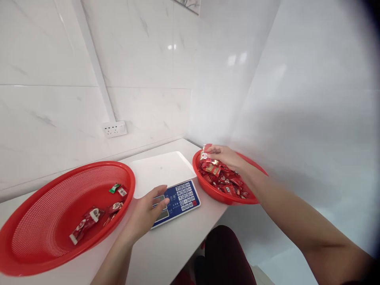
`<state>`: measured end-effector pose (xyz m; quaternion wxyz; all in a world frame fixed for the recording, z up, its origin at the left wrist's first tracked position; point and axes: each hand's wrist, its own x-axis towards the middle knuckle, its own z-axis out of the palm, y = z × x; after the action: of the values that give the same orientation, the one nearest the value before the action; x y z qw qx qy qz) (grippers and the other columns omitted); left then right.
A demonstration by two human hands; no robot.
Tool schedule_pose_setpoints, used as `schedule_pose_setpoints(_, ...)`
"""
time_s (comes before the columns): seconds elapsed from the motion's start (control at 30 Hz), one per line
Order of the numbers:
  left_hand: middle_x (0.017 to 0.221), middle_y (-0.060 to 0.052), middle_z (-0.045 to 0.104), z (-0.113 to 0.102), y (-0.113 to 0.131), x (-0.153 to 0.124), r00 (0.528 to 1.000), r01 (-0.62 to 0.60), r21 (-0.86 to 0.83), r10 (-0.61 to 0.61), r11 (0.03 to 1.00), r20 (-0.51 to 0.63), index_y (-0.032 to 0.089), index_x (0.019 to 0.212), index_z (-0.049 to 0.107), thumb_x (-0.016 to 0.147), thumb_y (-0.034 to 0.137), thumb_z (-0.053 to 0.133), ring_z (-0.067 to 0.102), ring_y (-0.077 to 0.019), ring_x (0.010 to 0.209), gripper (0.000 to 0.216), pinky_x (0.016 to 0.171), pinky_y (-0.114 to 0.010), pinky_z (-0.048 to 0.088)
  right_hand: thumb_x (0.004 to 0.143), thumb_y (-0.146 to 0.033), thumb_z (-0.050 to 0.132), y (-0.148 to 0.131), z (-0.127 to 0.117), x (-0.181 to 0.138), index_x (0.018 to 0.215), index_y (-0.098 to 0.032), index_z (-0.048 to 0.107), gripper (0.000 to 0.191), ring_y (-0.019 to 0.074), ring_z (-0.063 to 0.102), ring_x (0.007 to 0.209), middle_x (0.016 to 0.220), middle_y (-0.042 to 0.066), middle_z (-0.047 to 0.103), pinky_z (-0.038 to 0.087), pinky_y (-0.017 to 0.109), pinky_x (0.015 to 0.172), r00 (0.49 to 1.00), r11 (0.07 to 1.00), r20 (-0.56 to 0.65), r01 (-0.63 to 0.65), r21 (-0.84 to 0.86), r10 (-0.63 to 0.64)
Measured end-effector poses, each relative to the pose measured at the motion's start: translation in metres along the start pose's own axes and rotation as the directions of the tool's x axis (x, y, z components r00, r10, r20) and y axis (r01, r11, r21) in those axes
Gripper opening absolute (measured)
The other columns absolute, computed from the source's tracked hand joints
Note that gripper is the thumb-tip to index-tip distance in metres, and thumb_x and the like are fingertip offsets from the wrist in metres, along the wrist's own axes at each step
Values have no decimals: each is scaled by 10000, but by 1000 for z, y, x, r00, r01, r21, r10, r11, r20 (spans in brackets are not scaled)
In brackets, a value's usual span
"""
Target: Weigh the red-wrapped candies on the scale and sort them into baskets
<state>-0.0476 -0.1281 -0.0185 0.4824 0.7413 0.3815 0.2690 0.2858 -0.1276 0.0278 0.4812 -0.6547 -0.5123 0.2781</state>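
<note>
My right hand is above the right-hand red basket, its fingers closed on a red and gold snack packet. Below it, many small red wrapped packets fill that basket. My left hand hovers at the left end of the digital scale's blue keypad panel; its thumb and fingers are apart with nothing between them, and they partly cover the displays. The scale's white weighing plate lies bare behind the panel.
A larger red mesh basket stands on the left, with several dark red packets and a green one inside. The white table meets marble-look walls. A wall socket is behind. My knee is below the table edge.
</note>
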Motion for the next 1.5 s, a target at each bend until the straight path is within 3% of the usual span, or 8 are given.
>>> schedule_pose_setpoints(0.17,1214,-116,581,15,2,25,997,-10,-593,-36,805,-66,224,1222,521,775,445,621,577,-239,1069,509,813,-354,509,617,-276,741,-34,79,-14,828,-194,621,257,129,593,781,828,-3,644,463,300,786,891,981,437,42,191,-123)
schedule_pose_setpoints(0.3,1051,-88,651,23,-6,41,990,-64,-692,-43,719,-136,189,1096,590,774,503,596,626,-212,947,450,750,-311,512,653,-258,713,-39,121,-22,837,-188,636,211,118,571,751,817,-15,630,451,275,736,707,983,683,139,118,-182)
schedule_pose_setpoints(0.37,1000,-71,662,21,-13,45,980,-106,-695,-46,711,-196,178,1033,591,754,508,611,637,-190,887,433,718,-284,508,668,-271,704,-35,131,-22,843,-187,643,203,121,572,759,829,-13,633,447,274,740,678,979,708,177,105,-199)
schedule_pose_setpoints(0.7,943,-27,616,-5,-36,49,907,-116,-441,-86,890,-412,227,1343,375,732,306,658,583,-96,678,677,604,-234,518,711,-239,688,-12,141,13,845,-170,628,163,106,579,604,717,14,654,462,229,585,934,964,349,-159,211,78)
schedule_pose_setpoints(0.87,834,-29,668,-3,-45,48,950,-1,-357,-111,934,-293,191,1415,310,792,335,606,659,-169,791,705,866,-389,488,684,-69,637,-3,154,28,904,-154,645,236,117,613,678,782,29,679,484,223,634,947,981,310,-135,142,86)
schedule_pose_setpoints(1.0,1245,-113,584,-5,-45,48,957,2,-317,-93,949,-274,200,1407,321,824,328,571,588,-213,1079,648,969,-379,417,604,37,578,1,154,34,876,-159,660,345,122,609,701,829,20,687,474,214,605,965,996,262,-54,64,35)
schedule_pose_setpoints(1.27,1352,-151,488,-7,-32,45,955,-20,-239,-52,971,-292,150,1376,349,857,277,510,459,-209,1244,557,1022,-360,367,703,-72,548,-11,158,43,854,-171,649,207,106,602,662,796,10,691,483,219,602,975,986,179,110,128,-132)
schedule_pose_setpoints(1.5,1314,-109,536,-9,-29,44,945,-73,-163,16,984,-327,195,1255,504,823,279,558,477,-218,1227,444,995,-355,395,786,-224,550,4,159,48,965,-164,655,216,152,634,807,947,56,692,489,278,737,986,967,88,159,-197,-144)
